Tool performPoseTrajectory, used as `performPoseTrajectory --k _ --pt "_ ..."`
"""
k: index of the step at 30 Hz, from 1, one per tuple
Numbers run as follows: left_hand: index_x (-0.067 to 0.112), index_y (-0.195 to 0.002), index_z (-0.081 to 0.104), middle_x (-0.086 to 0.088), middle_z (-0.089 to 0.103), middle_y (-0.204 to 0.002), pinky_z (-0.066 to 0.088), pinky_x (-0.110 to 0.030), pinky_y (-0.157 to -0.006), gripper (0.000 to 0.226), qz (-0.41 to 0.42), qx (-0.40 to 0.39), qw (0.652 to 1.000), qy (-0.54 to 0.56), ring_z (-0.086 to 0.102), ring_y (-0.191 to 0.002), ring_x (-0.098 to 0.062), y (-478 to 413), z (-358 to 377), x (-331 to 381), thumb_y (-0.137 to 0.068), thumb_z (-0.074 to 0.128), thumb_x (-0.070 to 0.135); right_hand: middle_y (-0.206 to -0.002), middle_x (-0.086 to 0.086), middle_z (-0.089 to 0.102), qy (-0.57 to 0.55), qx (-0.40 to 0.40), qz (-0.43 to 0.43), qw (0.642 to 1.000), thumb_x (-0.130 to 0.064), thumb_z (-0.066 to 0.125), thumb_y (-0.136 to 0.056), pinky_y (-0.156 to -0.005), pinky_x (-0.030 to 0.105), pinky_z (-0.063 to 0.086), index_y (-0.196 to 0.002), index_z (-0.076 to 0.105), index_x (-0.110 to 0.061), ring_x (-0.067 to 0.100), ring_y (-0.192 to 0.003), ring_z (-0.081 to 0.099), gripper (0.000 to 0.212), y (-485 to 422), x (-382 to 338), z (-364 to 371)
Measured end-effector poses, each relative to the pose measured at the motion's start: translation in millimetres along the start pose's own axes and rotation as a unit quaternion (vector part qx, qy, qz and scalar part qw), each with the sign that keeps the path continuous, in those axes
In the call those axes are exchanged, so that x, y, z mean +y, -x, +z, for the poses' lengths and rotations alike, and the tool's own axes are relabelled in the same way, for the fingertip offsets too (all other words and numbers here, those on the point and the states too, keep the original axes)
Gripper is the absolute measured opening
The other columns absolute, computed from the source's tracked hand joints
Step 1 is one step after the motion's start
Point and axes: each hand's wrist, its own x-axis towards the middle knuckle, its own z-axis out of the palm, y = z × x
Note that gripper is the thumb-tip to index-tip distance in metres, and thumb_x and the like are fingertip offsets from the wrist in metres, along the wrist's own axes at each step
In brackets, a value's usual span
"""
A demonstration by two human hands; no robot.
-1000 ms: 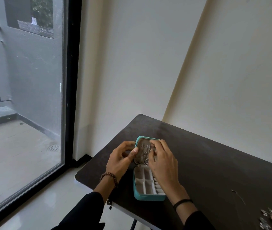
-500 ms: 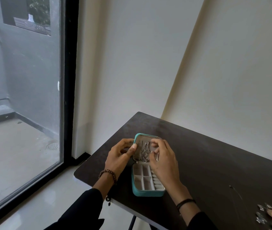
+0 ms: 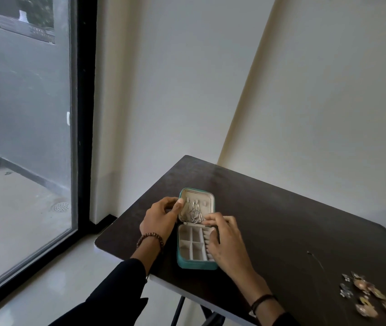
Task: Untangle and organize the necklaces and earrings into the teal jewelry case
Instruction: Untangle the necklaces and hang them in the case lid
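We see the teal jewelry case (image 3: 196, 265) lying open on the dark counter (image 3: 286, 222), close to the counter's near left corner. Its lid (image 3: 210, 198) stands up from the far end of the base. Thin silver necklaces (image 3: 194, 211) hang down the pale lining inside the lid, bunched toward the middle. The base shows a grid of small pale compartments (image 3: 192, 243), with a ribbed strip along its right side that is partly hidden.

The left hand (image 3: 159, 220) is just left of the lid and clamps its left edge: the thumb (image 3: 179, 204) presses on the inner rim while the curled fingers go round behind. The right hand (image 3: 227, 245) lies over the right side of the base, covering that edge. Its bent fingertips (image 3: 210, 220) meet at the foot of the lid, right beside the lower ends of the chains. We cannot tell whether those fingertips pinch a chain or only touch the lining.

A beaded bracelet (image 3: 150, 241) circles the left wrist and a dark band (image 3: 261, 301) the right, and both arms wear black sleeves.

Well apart from the case, at the near right end of the counter, lies a loose cluster of earrings (image 3: 371, 297), blurred, in gold and silver tones. Between that cluster and the right hand a thin dark strand (image 3: 314, 259) lies on the counter, too fine to identify.
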Motion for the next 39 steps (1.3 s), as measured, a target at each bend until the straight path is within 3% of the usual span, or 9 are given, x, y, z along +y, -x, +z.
performPoseTrajectory --k 4,7,11,16,20,26,33,39 --pt "0.039 -0.108 0.07 0.02 0.071 -0.1 0.051 -0.036 -0.093 0.032 -0.008 -0.011 1.0 -0.014 0.066 -0.1 -0.008 1.9 -3.3 3.9 -0.087 0.059 0.06 -0.124 -0.009 0.053 -0.011 -0.007 0.009 1.0 -0.021 0.053 -0.101 -0.08 0.004 0.039 -0.123 0.057 -0.029 -0.006 -0.104 0.05 0.023 4.7 0.1 -3.7" --pt "0.032 -0.117 0.067 0.01 0.067 -0.121 0.05 -0.036 -0.095 0.036 -0.017 -0.008 1.0 -0.018 0.062 -0.112 -0.015 3.6 -5.5 8.5 -0.088 0.062 0.053 -0.127 -0.006 0.053 -0.019 -0.02 0.02 0.999 -0.027 0.055 -0.102 -0.087 0.02 0.041 -0.126 0.055 -0.029 0.007 -0.11 0.05 0.025 10.9 -1.5 -6.9" --pt "0.028 -0.134 0.056 0.007 0.053 -0.138 0.041 -0.031 -0.082 0.045 0.019 0.007 0.983 -0.183 0.058 -0.117 -0.018 13.5 -12.7 29.4 -0.094 0.055 0.048 -0.126 -0.001 0.058 -0.016 -0.022 0.023 0.999 -0.03 0.057 -0.1 -0.091 0.027 0.048 -0.124 0.056 -0.026 0.014 -0.116 0.054 0.025 20.3 -2.8 -13.1" --pt "0.031 -0.125 0.061 0.008 0.056 -0.132 0.047 -0.032 -0.084 0.033 0.069 -0.003 0.966 -0.248 0.061 -0.108 -0.019 25.5 -11.4 52.1 -0.093 0.055 0.037 -0.119 -0.003 0.063 -0.033 -0.003 0.022 0.999 -0.033 0.058 -0.1 -0.086 0.022 0.049 -0.118 0.059 -0.026 0.011 -0.112 0.057 0.019 32.4 -0.8 -23.2" --pt "0.033 -0.121 0.064 0.01 0.057 -0.132 0.043 -0.03 -0.084 0.031 0.092 -0.014 0.964 -0.248 0.059 -0.113 -0.017 39.1 -0.2 70.4 -0.092 0.056 0.034 -0.115 -0.006 0.068 -0.06 -0.001 0.007 0.998 -0.028 0.062 -0.1 -0.08 0.015 0.055 -0.114 0.061 -0.022 0.005 -0.108 0.064 0.015 42.9 3.5 -36.1" --pt "0.03 -0.115 0.068 0.011 0.062 -0.127 0.046 -0.029 -0.077 0.023 0.154 -0.044 0.958 -0.237 0.061 -0.109 -0.016 63.7 34.0 94.9 -0.094 0.057 0.031 -0.114 -0.005 0.068 -0.051 0.031 0.012 0.998 -0.028 0.061 -0.1 -0.091 0.027 0.056 -0.118 0.063 -0.017 0.007 -0.107 0.064 0.021 59.3 22.0 -64.9" --pt "0.034 -0.101 0.072 0.01 0.071 -0.111 0.054 -0.033 -0.086 0.017 0.185 -0.169 0.95 -0.185 0.065 -0.104 -0.016 93.7 107.4 123.8 -0.09 0.06 0.028 -0.106 0.0 0.07 0.022 0.019 0.07 0.997 -0.03 0.06 -0.098 -0.084 0.04 0.057 -0.108 0.064 -0.02 0.017 -0.101 0.066 0.014 70.4 76.4 -108.0" --pt "0.025 -0.105 0.073 0.003 0.072 -0.107 0.053 -0.028 -0.079 0.018 0.189 -0.289 0.92 -0.185 0.066 -0.099 -0.015 111.8 182.4 128.6 -0.091 0.061 0.024 -0.101 0.005 0.071 0.086 0.005 0.155 0.984 -0.023 0.061 -0.092 -0.079 0.044 0.057 -0.103 0.069 -0.021 0.026 -0.098 0.066 0.013 67.0 123.8 -147.3"
